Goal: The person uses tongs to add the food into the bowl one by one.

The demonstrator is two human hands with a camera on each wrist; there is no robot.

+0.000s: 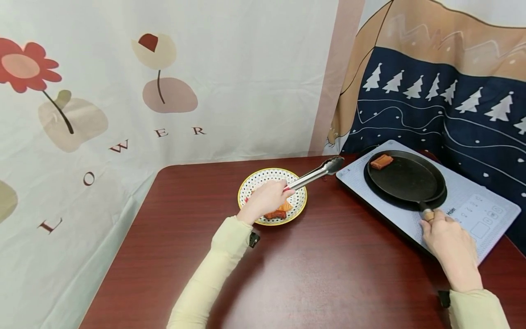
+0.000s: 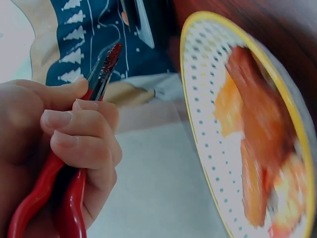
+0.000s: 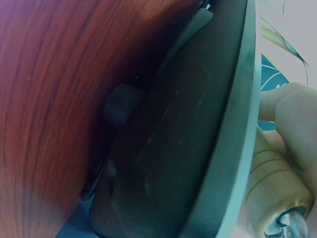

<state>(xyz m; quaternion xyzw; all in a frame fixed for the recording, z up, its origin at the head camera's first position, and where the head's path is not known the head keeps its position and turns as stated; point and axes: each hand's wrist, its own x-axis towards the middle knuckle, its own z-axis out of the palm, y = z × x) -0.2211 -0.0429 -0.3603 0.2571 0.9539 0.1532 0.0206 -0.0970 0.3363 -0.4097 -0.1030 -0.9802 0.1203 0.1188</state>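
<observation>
Worktop (image 1: 164, 256), head view: reddish-brown, wood-like, with a soft sheen and a rounded back corner.
Cooktop (image 1: 485, 212), head view: flat rectangular slab, pale finely patterned top, dark sides.
Frying pan (image 1: 411, 180), head view: round, shallow, matt black, standing on the cooktop.
Right hand (image 1: 452, 240), head view: its grip is closed round the pan's wooden handle (image 1: 428, 214).
Left hand (image 1: 267, 198), head view: over the dotted plate (image 1: 265, 175), its grip closed round the tongs (image 1: 314, 175); their shiny metal arms lie together, tips near the cooktop's edge, nothing visible between them.
Meat piece (image 1: 381, 161), head view: reddish-brown, blocky, ridged, lying inside the frying pan by its far-left rim.
Plate, left wrist view: white with dark dots, smooth yellow rim.
Tongs, left wrist view: curved, glossy red handles, thumb and bent fingers wrapped about them.
Drumstick-like piece (image 2: 262, 114), left wrist view: brown-orange, smooth, tapering, on the plate among orange and yellowish food.
Cooktop, right wrist view: dark, smooth underside, pale edge, raised over the grained worktop.
Wooden handle, right wrist view: light, rounded, ringed with grooves, metal at its end; fingers curl partly behind it.
</observation>
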